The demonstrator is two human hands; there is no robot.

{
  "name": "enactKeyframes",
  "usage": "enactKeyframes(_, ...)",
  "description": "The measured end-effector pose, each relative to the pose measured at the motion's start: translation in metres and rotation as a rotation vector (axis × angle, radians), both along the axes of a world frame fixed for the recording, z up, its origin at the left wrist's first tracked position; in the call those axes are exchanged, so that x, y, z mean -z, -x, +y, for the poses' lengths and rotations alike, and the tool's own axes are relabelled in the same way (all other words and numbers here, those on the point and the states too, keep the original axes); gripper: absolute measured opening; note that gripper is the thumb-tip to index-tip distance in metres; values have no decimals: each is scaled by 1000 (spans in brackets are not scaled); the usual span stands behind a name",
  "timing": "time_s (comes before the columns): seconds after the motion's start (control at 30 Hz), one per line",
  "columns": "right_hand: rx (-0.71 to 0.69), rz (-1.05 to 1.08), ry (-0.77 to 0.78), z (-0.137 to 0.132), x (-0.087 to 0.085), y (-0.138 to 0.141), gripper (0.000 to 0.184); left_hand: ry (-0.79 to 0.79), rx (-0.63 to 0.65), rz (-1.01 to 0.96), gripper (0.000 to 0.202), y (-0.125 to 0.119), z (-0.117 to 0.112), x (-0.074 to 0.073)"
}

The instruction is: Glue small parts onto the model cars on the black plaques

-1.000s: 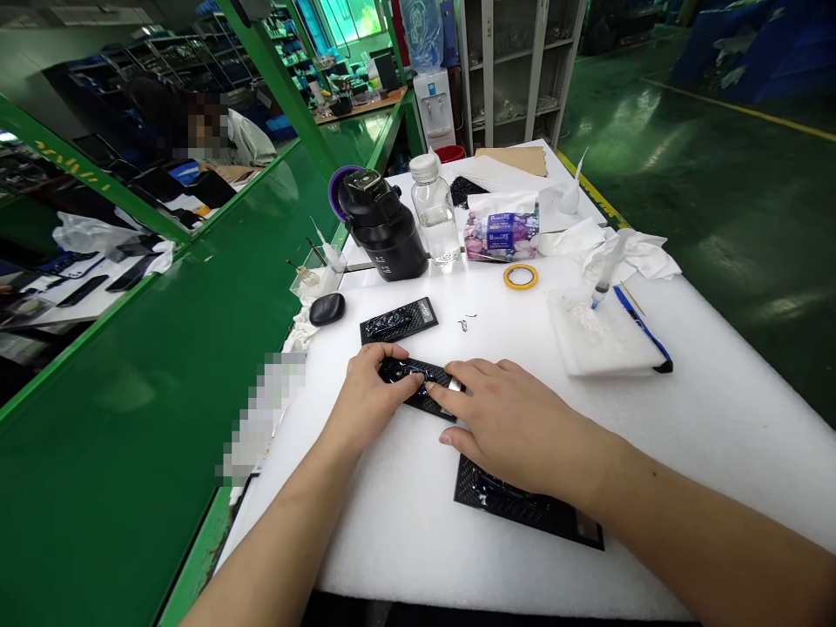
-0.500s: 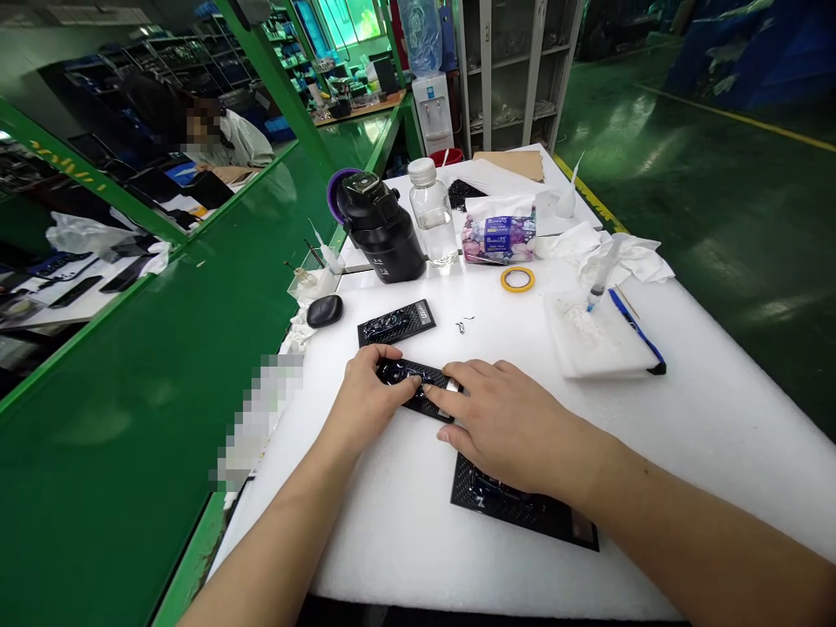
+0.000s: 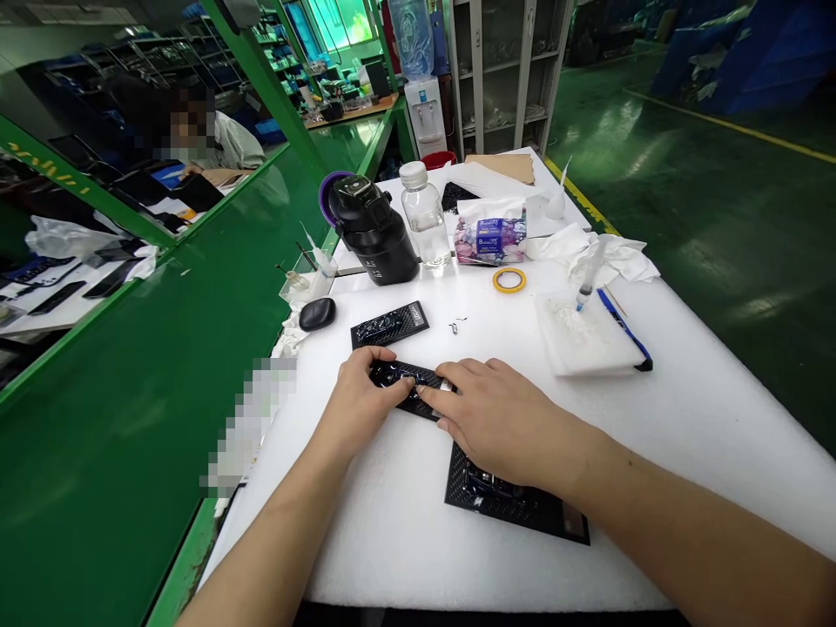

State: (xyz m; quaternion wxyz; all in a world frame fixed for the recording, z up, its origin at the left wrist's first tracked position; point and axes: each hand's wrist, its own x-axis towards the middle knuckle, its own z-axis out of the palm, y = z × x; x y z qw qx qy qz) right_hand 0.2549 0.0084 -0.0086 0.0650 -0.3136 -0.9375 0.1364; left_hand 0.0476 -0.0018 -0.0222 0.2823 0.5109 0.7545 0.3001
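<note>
black crosshatched panel [image 3: 423, 400]: glossy blue-black patches | foam sheet [image 3: 385, 540]: white | flask [image 3: 374, 244]: black, with purple rim behind | tissue packet [image 3: 489, 233]: white, purple floral print | tape roll [image 3: 509, 279]: yellow | pen [image 3: 623, 315]: blue, black end | neighbouring bench [image 3: 131, 418]: glossy green

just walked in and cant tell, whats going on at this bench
A person has both hands on a black textured strip with glossy dark material on it. The left hand covers one end, and the right hand's fingers reach the other. The strip lies on a white foam sheet, between two similar black pieces. Farther back stand a clear plastic bottle and a black flask.
</note>
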Motion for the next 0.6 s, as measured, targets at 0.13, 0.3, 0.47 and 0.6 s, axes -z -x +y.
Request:
enactKeyframes(0.13, -4, -10, 4, 0, 1, -1, 40, -4, 13, 12, 44, 0, 0, 1)
enactKeyframes(0.3, -27, -4, 24, 1, 4, -4, 46, -5, 16, 33, 42, 1, 0, 1)
enactKeyframes(0.47, -26, 16, 42, 3, 4, -6, 40, -11, 28, 52, 42, 1, 1, 1)
enactKeyframes(0.6, -19, 33, 68, 3, 1, -6, 41, 2, 19, 53, 46, 2, 1, 2)
